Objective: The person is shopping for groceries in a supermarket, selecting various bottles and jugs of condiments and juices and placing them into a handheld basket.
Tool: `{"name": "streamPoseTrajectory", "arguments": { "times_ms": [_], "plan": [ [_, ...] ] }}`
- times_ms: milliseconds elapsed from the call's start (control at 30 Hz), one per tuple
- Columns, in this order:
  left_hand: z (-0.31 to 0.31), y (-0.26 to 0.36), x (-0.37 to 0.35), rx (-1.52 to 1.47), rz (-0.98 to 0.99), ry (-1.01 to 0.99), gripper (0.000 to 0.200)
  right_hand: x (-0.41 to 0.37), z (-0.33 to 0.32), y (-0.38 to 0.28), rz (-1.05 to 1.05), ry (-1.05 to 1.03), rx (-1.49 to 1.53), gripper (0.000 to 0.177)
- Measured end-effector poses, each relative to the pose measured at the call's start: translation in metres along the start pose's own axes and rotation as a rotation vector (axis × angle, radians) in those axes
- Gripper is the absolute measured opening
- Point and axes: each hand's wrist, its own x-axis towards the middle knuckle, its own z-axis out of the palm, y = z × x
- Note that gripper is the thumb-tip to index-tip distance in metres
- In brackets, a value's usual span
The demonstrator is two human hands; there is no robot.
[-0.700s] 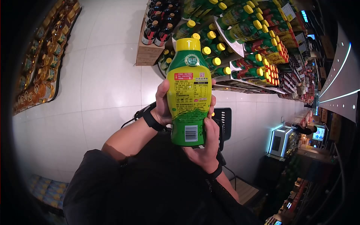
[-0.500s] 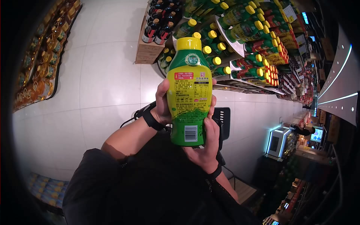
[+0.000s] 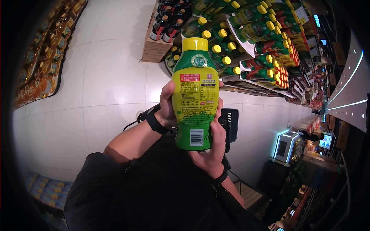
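Observation:
I hold a green squeeze bottle [image 3: 195, 96] with a yellow cap upright in front of me, its printed back label and barcode turned towards me. My left hand [image 3: 167, 106] is wrapped round its left side, the thumb along the label's edge and the other fingers hidden behind. Lower down, my right hand [image 3: 214, 148] grips the right edge near the base, its thumb pointing up. Fingertips also show at the bottle's right edge, coming from behind. Dark bands circle both wrists. Behind the bottle, a black device [image 3: 232, 125] partly shows near my body.
Similar green bottles [image 3: 250, 30] with yellow caps fill the tiered display ahead. Dark bottles [image 3: 160, 27] stand on a cardboard box [image 3: 156, 52]. Golden oil bottles [image 3: 46, 65] line the left side. Pale floor tiles [image 3: 111, 77] lie between; a person [image 3: 308, 134] stands far right.
The display and dark bottles have shifted slightly right in view. The bottle and both hands stay almost in place, with the grip unchanged.

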Motion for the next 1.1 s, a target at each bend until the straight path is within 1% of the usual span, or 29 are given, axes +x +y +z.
{"name": "streamPoseTrajectory", "arguments": {
  "times_ms": [367, 467, 867, 967, 1100],
  "plan": [
    [0.01, 0.001, -0.01, 0.012, -0.02, 0.026, 0.129, -0.01, 0.005, -0.004, 0.0, 0.011, 0.032, 0.09],
    [0.01, 0.0, -0.011, 0.005, -0.016, 0.005, 0.129, -0.008, 0.004, -0.007, -0.011, -0.024, -0.002, 0.096],
    [0.015, 0.0, -0.012, 0.03, -0.027, 0.05, 0.129, -0.01, 0.002, -0.007, -0.016, -0.026, -0.004, 0.097],
    [0.015, -0.001, -0.012, 0.037, -0.023, 0.054, 0.129, -0.014, 0.003, -0.005, -0.003, 0.01, 0.042, 0.092],
    [0.016, -0.002, -0.012, 0.052, -0.02, 0.063, 0.13, -0.013, 0.002, -0.005, -0.005, 0.011, 0.044, 0.091]
  ]
}}
